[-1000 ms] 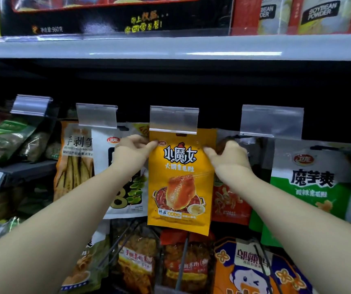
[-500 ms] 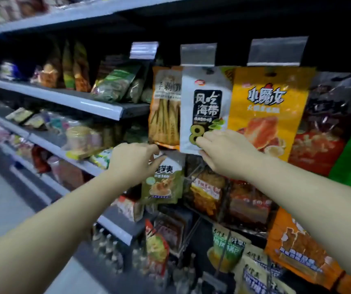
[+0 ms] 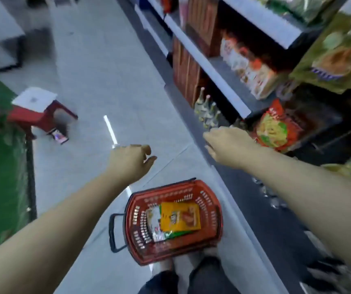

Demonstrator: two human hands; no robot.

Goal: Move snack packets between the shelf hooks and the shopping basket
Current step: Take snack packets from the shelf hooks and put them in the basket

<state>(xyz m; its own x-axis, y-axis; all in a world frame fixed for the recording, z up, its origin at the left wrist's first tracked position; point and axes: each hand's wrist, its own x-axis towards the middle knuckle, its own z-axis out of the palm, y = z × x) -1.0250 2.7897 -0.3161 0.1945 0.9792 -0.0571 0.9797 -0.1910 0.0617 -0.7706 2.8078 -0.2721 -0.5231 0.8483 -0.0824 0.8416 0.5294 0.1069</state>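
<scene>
A red shopping basket [image 3: 210,196] stands on the floor by my feet. In it lies an orange snack packet [image 3: 179,216] on top of a white and green packet [image 3: 154,221]. My left hand [image 3: 131,161] hovers above the floor left of the basket, fingers loosely curled, holding nothing. My right hand [image 3: 229,145] hangs in the air beside the lower shelves, relaxed and holding nothing. Snack packets hang at the right: a red and yellow one [image 3: 276,128] and a green one [image 3: 335,54].
Shelves [image 3: 210,68] run along the right with boxes, packets and small bottles [image 3: 207,111] at floor level. A red stool [image 3: 41,111] with a white top stands on the grey floor at the left, next to a green mat [image 3: 0,177].
My view has swung from the hanging packets down to the floor and the basket. Both hands have left the hooked packets and dropped low, holding nothing.
</scene>
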